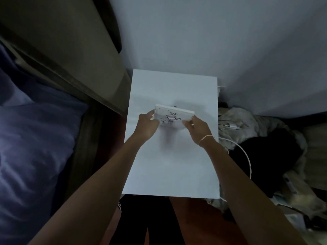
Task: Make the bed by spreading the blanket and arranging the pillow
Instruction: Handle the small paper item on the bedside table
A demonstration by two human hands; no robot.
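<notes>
Both bare forearms are being reached over the white bedside table [173, 165], where a small white illustrated book [172, 117] is being pinched at its side edges by the left hand [147, 125] and right hand [196, 127], best lowered flat before the blue pillow [33, 138] on the bed at left is being arranged.

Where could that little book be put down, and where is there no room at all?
Both hands, left hand and right hand, hold the book over the white table top. Bare patches lie behind it toward the wall and in front toward the near edge. Right of it, clothes and a white cable crowd the floor.
</notes>
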